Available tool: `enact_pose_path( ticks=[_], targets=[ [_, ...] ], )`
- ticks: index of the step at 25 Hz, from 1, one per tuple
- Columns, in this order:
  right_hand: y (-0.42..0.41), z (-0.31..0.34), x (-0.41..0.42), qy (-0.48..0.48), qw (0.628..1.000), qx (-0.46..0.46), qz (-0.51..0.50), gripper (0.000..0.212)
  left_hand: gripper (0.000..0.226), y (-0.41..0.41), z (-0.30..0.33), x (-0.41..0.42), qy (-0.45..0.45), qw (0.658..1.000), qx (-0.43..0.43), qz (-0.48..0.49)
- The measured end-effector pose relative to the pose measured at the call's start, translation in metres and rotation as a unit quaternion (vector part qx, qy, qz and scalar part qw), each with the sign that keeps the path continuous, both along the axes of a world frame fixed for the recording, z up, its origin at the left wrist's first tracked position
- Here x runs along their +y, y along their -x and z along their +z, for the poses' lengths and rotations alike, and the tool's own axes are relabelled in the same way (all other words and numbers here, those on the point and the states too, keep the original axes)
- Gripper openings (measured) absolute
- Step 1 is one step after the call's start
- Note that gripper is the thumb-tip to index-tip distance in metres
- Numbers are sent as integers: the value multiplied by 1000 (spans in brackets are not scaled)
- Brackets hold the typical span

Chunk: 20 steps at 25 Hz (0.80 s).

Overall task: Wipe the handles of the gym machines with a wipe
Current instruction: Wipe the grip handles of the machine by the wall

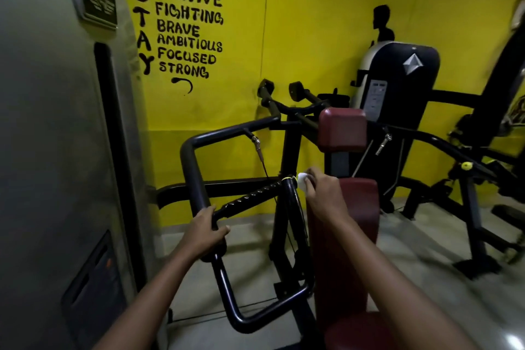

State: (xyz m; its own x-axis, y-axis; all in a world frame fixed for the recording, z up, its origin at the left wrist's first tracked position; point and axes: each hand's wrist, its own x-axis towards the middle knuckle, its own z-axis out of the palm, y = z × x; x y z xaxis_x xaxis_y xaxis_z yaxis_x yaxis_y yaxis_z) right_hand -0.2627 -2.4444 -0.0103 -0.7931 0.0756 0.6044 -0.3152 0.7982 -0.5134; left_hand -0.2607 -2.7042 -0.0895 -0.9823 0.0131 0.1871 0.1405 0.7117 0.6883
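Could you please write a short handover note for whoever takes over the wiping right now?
Left hand: closed around the black frame bar, steadying it.
Right hand: holding the white wipe, pressed at the end of the ridged handle.
Done: cannot tell from this view which handles are already wiped.
Left: probably this handle's length, then the far machine's padded handles.

The wall [326, 8] is bright yellow with black painted letters. The machine frame [196, 167] is black, its pads [342, 129] dark red, the wipe [301, 179] white.
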Motion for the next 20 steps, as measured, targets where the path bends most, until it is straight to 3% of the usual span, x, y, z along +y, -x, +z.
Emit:
enact_pose_path(
  ticks=[5, 7, 9, 12, 14, 20],
  targets=[
    [6, -19, -18, -12, 999, 19, -28, 27, 70, 7, -20, -7, -10, 1000, 9, 9],
    [14, -21, -31, -29, 997, 45, -53, 24, 70, 11, -25, -6, -24, 999, 20, 17],
    [25, -27, -45, -74, 993, 41, -77, 22, 70, 14, -31, -5, -27, 999, 34, 13],
    [29, -50, -53, -180, 982, -22, -59, 46, 70, 17, -39, -3, -18, 999, 39, 16],
    [22, -71, -44, -253, 967, -3, -38, 57, 71, 19, -42, -4, -11, 999, 41, 12],
    [32, -62, -44, -167, 982, -77, -45, 59, 76, 21, -46, -7, -14, 999, 34, 11]
  ],
)
